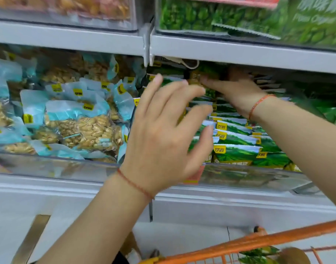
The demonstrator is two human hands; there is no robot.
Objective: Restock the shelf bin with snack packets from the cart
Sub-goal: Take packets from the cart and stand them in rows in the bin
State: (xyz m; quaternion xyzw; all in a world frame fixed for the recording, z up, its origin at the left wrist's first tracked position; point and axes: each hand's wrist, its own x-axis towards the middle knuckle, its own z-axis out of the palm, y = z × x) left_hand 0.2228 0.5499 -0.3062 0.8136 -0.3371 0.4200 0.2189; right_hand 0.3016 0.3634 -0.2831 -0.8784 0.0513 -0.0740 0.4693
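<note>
Green snack packets (237, 151) with yellow labels lie stacked in rows in a clear shelf bin (239, 176) at the middle right. My right hand (237, 92) reaches deep into the bin under the upper shelf and grips a green packet (207, 73) at the back of the stack. My left hand (163, 134) hovers in front of the bin with its fingers spread and relaxed, holding nothing. The orange cart (258, 242) stands at the bottom right with more green packets (258, 253) inside it.
A neighbouring bin (54, 164) on the left holds blue packets of nuts (87, 126). On the upper shelf (239, 52) stand bins of green snacks (220, 18) and brown snacks (68, 6). White shelf fronts run below.
</note>
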